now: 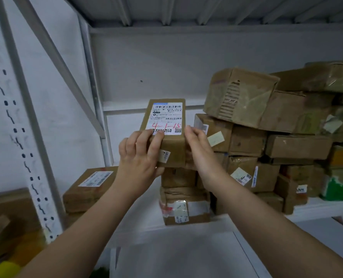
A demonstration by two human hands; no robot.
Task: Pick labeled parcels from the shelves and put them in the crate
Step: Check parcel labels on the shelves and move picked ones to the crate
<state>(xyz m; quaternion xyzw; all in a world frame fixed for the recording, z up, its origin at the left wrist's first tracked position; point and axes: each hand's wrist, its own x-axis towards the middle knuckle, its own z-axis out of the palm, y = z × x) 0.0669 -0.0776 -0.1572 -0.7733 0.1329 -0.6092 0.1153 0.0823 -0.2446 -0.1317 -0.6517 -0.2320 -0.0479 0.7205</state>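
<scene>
Head view: both hands hold a small brown parcel (167,146) raised above a low stack (183,205) on the shelf (196,234), its label (166,118) facing up. The left hand (138,157) curls over the near left corner, and the right hand (198,146) clasps the right edge. A leaning pile (277,125) crowds the parcel's right side. To its left there is open room up to the brace (66,77).

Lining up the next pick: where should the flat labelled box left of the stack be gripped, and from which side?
Probably at its near edge, thumbs on top and fingers under, coming from the front. The flat box lies label-up, low and wide, with its near face exposed, and the shelf upright crowds its left. The left hand and right hand now hold the red-marked parcel.
</scene>
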